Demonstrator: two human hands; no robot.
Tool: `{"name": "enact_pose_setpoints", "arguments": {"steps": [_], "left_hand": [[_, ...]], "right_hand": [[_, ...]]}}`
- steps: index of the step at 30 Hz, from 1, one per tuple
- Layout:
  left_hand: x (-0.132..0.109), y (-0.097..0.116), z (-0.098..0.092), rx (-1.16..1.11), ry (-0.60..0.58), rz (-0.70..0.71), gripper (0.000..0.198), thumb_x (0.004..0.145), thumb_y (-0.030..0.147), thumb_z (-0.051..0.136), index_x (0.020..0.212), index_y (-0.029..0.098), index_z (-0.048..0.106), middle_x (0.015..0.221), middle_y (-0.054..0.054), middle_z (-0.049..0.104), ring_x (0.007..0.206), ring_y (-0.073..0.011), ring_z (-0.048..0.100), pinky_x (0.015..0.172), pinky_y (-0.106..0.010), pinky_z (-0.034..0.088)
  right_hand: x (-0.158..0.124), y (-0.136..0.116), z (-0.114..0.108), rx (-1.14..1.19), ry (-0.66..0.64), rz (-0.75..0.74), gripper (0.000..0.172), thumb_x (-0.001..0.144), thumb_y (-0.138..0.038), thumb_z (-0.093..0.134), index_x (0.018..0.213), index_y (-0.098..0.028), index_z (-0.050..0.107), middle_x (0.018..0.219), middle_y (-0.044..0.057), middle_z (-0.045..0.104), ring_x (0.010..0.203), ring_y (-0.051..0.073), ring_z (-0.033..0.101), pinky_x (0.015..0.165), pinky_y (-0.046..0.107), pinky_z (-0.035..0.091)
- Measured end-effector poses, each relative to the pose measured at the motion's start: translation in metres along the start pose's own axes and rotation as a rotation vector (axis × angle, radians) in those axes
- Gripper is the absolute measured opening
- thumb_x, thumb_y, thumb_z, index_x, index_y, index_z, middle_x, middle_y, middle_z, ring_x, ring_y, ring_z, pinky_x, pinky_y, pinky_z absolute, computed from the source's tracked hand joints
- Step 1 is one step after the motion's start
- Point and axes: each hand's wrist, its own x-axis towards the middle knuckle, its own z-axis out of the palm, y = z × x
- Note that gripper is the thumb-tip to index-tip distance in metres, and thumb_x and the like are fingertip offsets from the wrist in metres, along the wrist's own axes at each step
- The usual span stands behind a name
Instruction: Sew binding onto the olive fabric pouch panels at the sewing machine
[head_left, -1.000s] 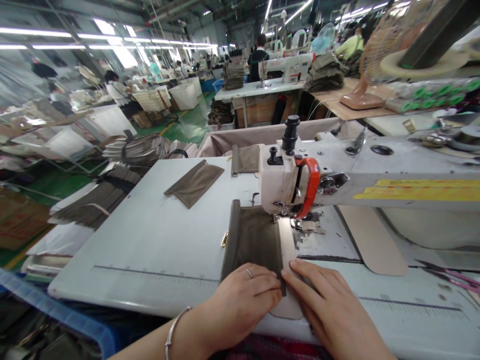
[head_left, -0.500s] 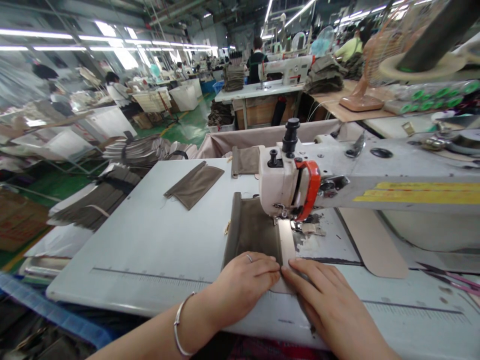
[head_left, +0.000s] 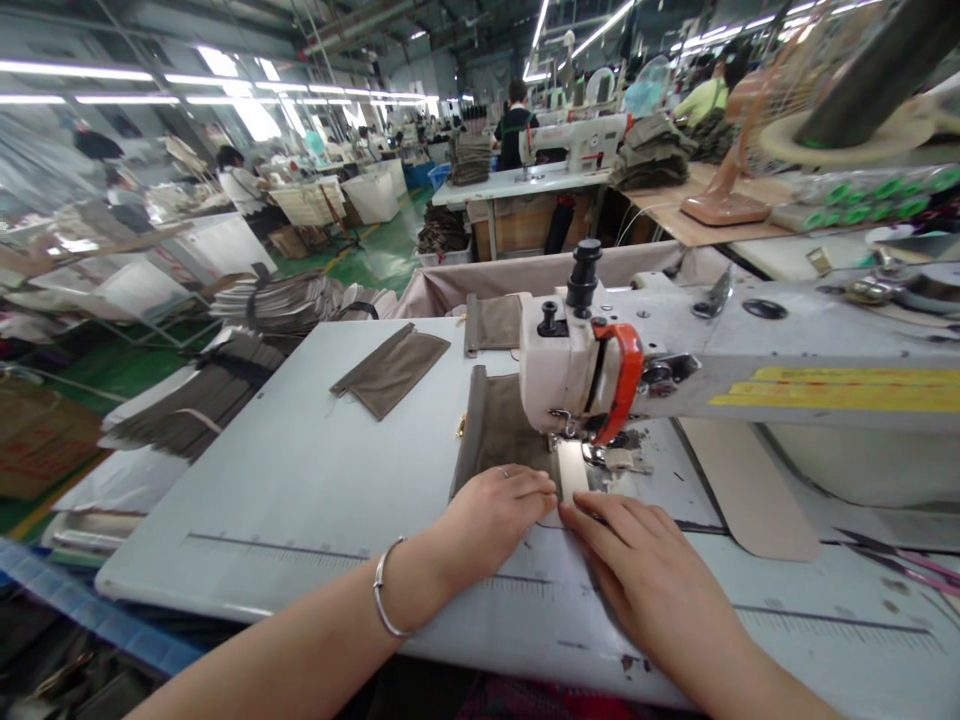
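An olive-brown fabric piece [head_left: 502,430] with a folded band and a small gold zipper pull on its left side lies under the sewing machine head [head_left: 559,375]. Along its right edge runs a pale strip [head_left: 574,470], reaching up to the presser foot. My left hand [head_left: 499,515] rests on the near part of the fabric, fingers laid flat and close together. My right hand [head_left: 645,560] lies with outstretched fingers, their tips at the strip's near end. Both hands' fingertips almost meet. My left palm hides the fabric's near corner.
Two more brown pieces, one tilted [head_left: 394,370] and one behind the machine head [head_left: 495,322], lie on the table [head_left: 300,450]. A pale rounded panel [head_left: 750,490] and scissors [head_left: 900,560] are at the right. Bundled fabric stacks [head_left: 199,390] stand left; co-workers sit farther back.
The fabric and pale strip have slid away from me, further under the machine head. Both my hands have moved forward with them.
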Motion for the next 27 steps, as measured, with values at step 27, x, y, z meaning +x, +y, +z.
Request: {"name": "enact_pose_setpoints", "arguments": {"steps": [27], "left_hand": [[0.031, -0.039, 0.013, 0.021, 0.087, -0.134, 0.018, 0.095, 0.013, 0.05, 0.107, 0.015, 0.063, 0.109, -0.008, 0.067, 0.11, -0.0193, 0.06, 0.098, -0.035, 0.05]], "right_hand": [[0.044, 0.021, 0.007, -0.06, 0.042, 0.061, 0.042, 0.094, -0.024, 0.049, 0.135, -0.02, 0.05, 0.122, 0.01, 0.061, 0.111, 0.028, 0.053, 0.089, 0.046, 0.046]]}}
